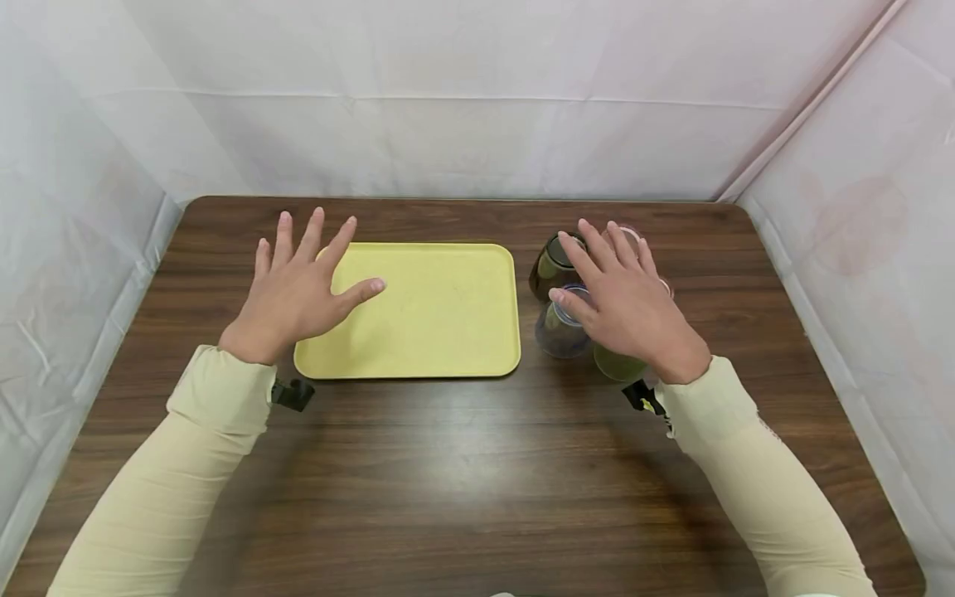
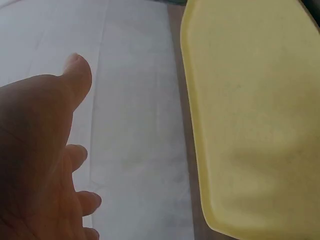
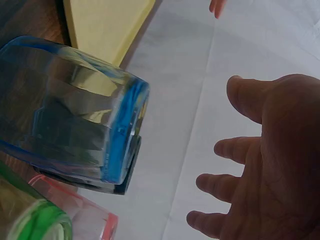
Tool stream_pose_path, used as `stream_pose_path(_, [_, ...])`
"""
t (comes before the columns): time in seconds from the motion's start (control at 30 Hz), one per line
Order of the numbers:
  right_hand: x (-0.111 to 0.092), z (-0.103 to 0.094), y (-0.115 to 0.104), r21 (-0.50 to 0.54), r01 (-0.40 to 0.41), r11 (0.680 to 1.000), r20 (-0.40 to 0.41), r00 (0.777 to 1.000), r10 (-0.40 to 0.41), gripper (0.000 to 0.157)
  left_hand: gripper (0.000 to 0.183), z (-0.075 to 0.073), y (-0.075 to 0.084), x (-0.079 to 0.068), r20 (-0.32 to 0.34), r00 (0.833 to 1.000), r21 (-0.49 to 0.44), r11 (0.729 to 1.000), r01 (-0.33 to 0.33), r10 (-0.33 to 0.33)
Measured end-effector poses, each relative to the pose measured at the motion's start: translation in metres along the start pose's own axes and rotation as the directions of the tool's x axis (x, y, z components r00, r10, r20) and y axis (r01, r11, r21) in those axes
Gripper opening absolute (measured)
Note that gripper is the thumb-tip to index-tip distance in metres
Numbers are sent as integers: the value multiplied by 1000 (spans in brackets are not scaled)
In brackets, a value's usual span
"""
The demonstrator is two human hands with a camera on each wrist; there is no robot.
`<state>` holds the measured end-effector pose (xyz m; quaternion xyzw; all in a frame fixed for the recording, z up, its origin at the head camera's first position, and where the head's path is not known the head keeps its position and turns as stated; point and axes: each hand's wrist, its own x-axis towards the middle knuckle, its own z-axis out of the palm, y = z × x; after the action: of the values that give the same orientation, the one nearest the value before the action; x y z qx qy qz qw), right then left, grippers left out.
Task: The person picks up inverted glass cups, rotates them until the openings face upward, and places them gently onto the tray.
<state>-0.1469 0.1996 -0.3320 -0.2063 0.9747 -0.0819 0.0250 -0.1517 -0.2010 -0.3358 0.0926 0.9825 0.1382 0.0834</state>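
Note:
My left hand (image 1: 294, 298) is held over the left end of a yellow tray (image 1: 433, 315), fingers spread and holding nothing. On the right, my right hand (image 1: 630, 311) hovers with spread fingers above a group of tinted drinking glasses and partly hides them. Nearest its thumb stands a blue glass (image 1: 558, 336), upside down with its thick base up. A dark glass (image 1: 542, 278) is behind that one, and a green glass (image 1: 615, 366) shows below the palm. In the right wrist view, a pink glass (image 3: 85, 215) stands beyond the green one.
The tray and glasses stand on a dark wood-grain table (image 1: 448, 481). White cloth sheets (image 1: 462, 99) rise behind the table and along both sides. Small dark wrist cameras (image 1: 293, 395) stick out from the sleeves.

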Motion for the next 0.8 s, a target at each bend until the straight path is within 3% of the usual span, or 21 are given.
stream_pose_path(0.2, [-1, 5, 0, -25, -11, 1000, 30, 999, 11, 74, 92, 8, -9, -2, -8, 1000, 30, 999, -22, 22])
stream_pose_path(0.8, [-9, 24, -1, -28, -18, 999, 38, 999, 19, 75, 95, 33, -35, -8, 21, 999, 68, 997, 30, -32])
